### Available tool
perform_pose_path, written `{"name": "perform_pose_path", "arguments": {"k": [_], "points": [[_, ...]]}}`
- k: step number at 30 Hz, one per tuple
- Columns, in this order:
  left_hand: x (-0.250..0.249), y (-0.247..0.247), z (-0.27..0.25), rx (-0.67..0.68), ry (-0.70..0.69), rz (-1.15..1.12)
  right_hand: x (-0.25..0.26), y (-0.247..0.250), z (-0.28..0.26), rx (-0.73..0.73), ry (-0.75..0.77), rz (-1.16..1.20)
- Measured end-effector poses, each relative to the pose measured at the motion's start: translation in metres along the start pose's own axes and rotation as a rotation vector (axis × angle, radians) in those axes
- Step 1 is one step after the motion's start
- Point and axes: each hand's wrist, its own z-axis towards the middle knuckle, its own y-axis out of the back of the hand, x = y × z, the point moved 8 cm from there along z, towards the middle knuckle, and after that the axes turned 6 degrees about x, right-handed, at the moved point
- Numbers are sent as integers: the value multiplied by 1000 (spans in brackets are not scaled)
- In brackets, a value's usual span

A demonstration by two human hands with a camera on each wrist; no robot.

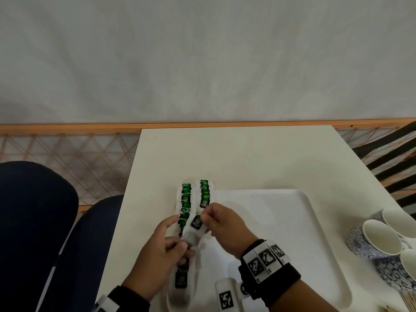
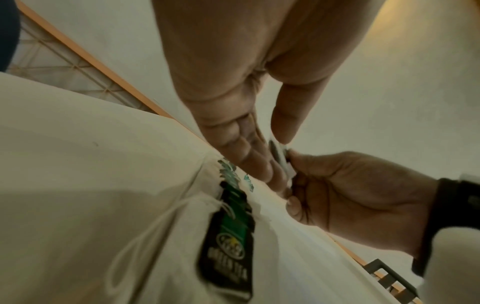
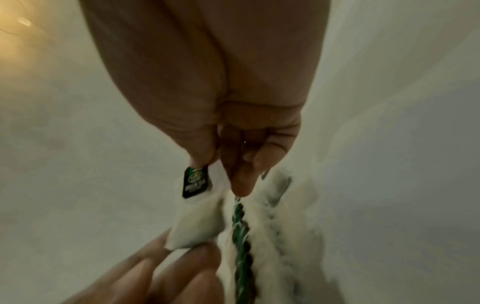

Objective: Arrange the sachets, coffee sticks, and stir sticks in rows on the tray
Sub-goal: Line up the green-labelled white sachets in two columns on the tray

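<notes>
A: Right hand grip?
B: Narrow pinch, thumb and forefinger on the dark green tag of one tea sachet, knuckles up, wrist band behind.
A: Left hand?
B: Fingers curled, holding that sachet's soft white pouch from below; forefinger stretched toward the rows.
A: Sachet itself?
B: Lifted over the tray's left edge, long axis running away from the person, tag end far.
A: The rest?
B: Two overlapped rows of sachets, papery white with glossy green tags, running front to back on the white plastic tray. Tray on the pale desk; patterned cups right.
</notes>
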Motion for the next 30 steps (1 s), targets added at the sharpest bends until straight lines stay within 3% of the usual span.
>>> {"name": "perform_pose_path", "arguments": {"k": [3, 9, 14, 18, 25, 30], "points": [[3, 9, -2, -45, 22, -22, -14, 16, 7, -97, -32, -96], [4, 13, -6, -86, 27, -42, -31, 15, 26, -31, -80, -221], [7, 16, -8, -99, 45, -64, -37, 23, 41, -153, -133, -253], [9, 19, -8, -103, 47, -70, -35, 19, 48, -160, -142, -296], [10, 24, -10, -114, 56, -80, -47, 25, 35, -268, -262, -238], [13, 24, -11, -119, 62, -74, -49, 17, 29, -241, -289, -313]]}}
